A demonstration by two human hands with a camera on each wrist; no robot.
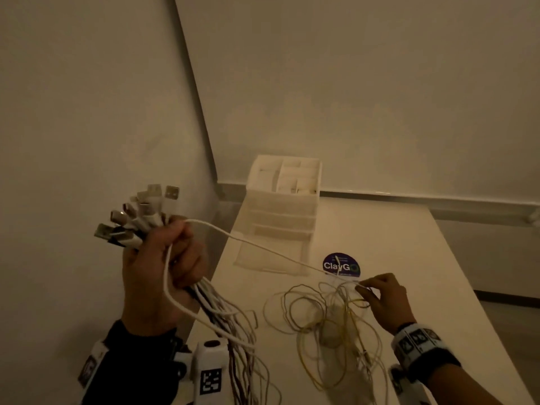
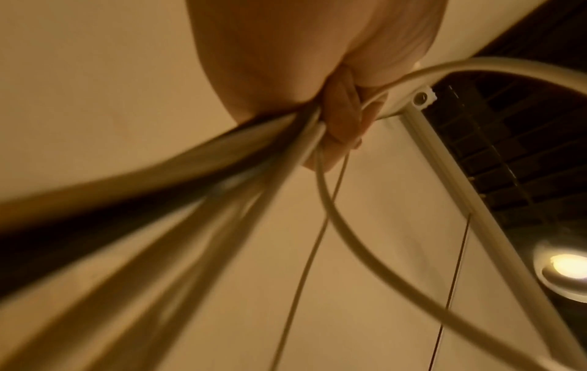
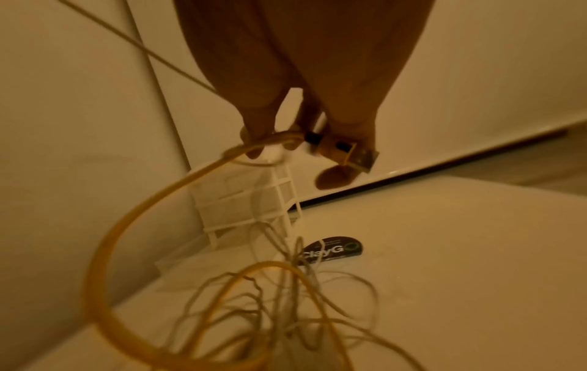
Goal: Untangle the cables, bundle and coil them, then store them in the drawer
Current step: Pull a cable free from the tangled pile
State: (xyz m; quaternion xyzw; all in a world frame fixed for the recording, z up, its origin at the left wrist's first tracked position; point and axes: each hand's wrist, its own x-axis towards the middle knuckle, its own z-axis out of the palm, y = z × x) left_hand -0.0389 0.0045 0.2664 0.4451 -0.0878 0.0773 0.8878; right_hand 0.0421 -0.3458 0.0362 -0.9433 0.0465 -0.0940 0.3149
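Observation:
My left hand (image 1: 163, 267) is raised at the table's left edge and grips a bundle of cables (image 1: 137, 220), their USB plugs fanning out above the fist. In the left wrist view the curled fingers (image 2: 336, 125) squeeze the cords. One white cable (image 1: 263, 247) runs taut from that fist to my right hand (image 1: 380, 293), which pinches a yellow cable's plug (image 3: 352, 153) over the tangle of loose cables (image 1: 330, 323) on the table. The white drawer unit (image 1: 280, 211) stands at the back, its bottom drawer (image 1: 271, 255) pulled out.
A round dark ClayGo sticker (image 1: 341, 266) lies on the white table (image 1: 423, 273) right of the drawer. Walls close in behind and to the left. The table's left edge runs just under my left wrist.

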